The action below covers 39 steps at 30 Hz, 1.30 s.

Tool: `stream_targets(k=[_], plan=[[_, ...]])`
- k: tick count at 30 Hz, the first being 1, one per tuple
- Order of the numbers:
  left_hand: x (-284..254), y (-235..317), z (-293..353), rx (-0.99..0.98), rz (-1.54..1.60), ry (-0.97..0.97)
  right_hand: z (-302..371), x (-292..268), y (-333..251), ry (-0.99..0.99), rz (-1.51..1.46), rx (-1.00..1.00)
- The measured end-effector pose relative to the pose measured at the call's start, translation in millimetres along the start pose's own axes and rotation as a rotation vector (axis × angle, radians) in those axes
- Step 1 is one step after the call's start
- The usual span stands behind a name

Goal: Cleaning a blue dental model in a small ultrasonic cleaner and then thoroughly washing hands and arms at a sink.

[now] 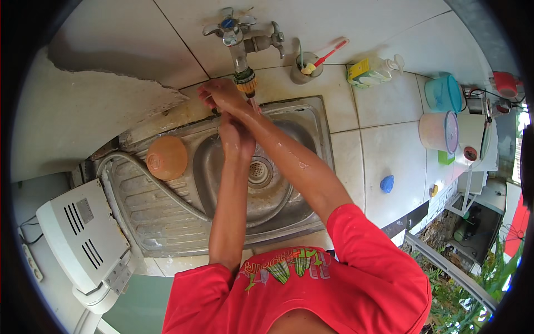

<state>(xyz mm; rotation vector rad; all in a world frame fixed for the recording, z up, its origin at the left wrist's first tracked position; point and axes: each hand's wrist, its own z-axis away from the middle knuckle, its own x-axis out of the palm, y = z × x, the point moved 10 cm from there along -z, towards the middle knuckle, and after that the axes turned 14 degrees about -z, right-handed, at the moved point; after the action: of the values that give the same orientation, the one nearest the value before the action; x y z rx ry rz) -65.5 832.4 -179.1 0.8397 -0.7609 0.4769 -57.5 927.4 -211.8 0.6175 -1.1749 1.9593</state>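
Observation:
A metal tap (pixel 238 53) with a yellow and black hose connector (pixel 246 81) runs a thin stream of water beside my right wrist. My right hand (pixel 221 94) is under the connector, wet, with its fingers loosely bent and nothing seen in them. Crossing beneath the right wrist, my left hand (pixel 236 136) touches its underside. The left fingers are mostly hidden behind the right forearm. Both hands are over the far side of the steel sink (pixel 303 214), above its round drain (pixel 258 172).
An orange rounded object (pixel 167 158) and a grey hose (pixel 167 190) lie on the drainboard. To the right are a cup (pixel 303 74) holding a red toothbrush (pixel 332 51), a pump bottle (pixel 370 72), a blue lump (pixel 387 183) and lidded tubs (pixel 436 131). A white appliance (pixel 83 239) stands left.

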Motion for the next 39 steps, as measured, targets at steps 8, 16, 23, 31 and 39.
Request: stream_targets(k=[8, 16, 23, 31, 39], plan=[[64, 46, 42, 0.836, -1.474, 0.106, -19, -28, -12, -0.119, 1.025, -0.943], [161, -6, 121, 0.883, -1.426, -0.671, 20, 19, -23, -0.126, 1.806, -1.004], [145, 5, 123, 0.934, -1.568, -0.888, 7, 23, -5, -0.084, 1.939, -0.971], [73, 23, 10, 0.541, -1.576, -0.567, -24, -3, 23, -0.108, 2.162, -0.887], [105, 24, 82, 0.247, -1.281, -0.401, 22, 42, -8, -0.106, 1.581, -1.004]])
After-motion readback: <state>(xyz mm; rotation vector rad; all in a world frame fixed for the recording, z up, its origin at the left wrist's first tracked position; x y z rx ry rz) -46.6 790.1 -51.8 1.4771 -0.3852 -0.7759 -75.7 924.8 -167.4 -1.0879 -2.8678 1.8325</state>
